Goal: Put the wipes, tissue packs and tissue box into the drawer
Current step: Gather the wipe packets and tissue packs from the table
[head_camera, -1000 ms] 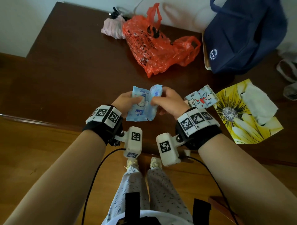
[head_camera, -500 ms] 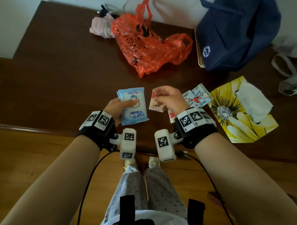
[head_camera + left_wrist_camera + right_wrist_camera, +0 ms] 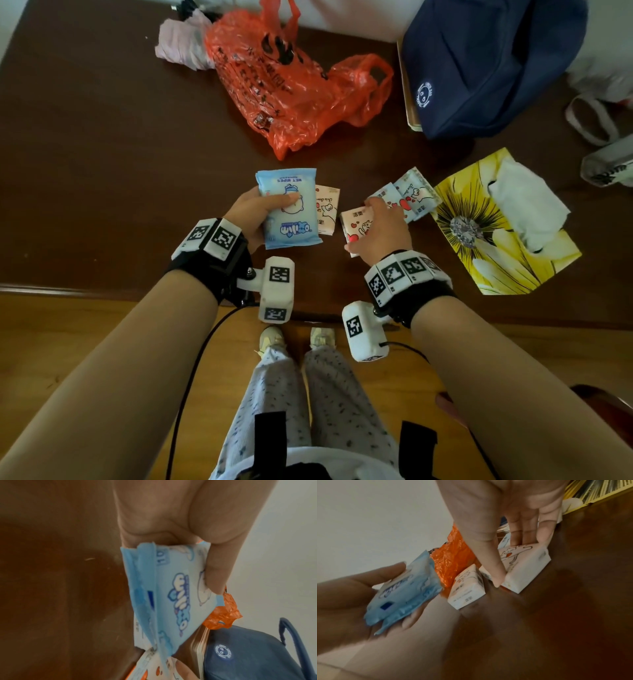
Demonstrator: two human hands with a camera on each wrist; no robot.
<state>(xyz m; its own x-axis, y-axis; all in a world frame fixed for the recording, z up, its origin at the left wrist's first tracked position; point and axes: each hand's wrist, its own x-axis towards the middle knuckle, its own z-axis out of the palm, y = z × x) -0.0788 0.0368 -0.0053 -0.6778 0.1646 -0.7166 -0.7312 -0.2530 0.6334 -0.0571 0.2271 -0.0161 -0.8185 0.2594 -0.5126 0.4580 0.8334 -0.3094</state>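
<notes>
Head view. Left hand (image 3: 251, 219) holds blue wet wipes pack (image 3: 289, 209) above the near-centre of the dark wooden tabletop (image 3: 102, 154), thumb pressed across the printed face, fingers curled behind. 1 pink-white tissue pack (image 3: 327, 210) sits just beside the wipes on their right; whether the left hand also holds it, cannot tell. Right hand (image 3: 380, 233) reaches down onto a second pink tissue pack (image 3: 356, 222) near the front edge, fingers over its top. 2 pale blue tissue packs (image 3: 411, 197) lie touching each other just beyond that hand. Yellow flower-print tissue box (image 3: 496, 240) lies toward the right edge, white tissue (image 3: 527, 205) poking out of its top. Toward the back edge: orange plastic bag (image 3: 294, 85), navy bag (image 3: 486, 61), pink cloth bundle (image 3: 181, 48) at the back left. No drawer seen in this view.

Left wrist view. Thumb (image 3: 221, 563) clamps the wipes pack against the fingers, pack seen edge-on and hanging over the tabletop. Corner of a tissue pack and a fingertip show at the bottom of the frame. Orange bag and navy bag beyond.

Right wrist view. Right hand's fingers (image 3: 527, 531) stretched nearly straight, tips on top of the tissue pack, thumb (image 3: 493, 563) down its side; a loose pinch, pack resting on the tabletop. Another tissue pack stands between it and the left hand, which holds the wipes at lower left. Edge of the yellow box at top right.
</notes>
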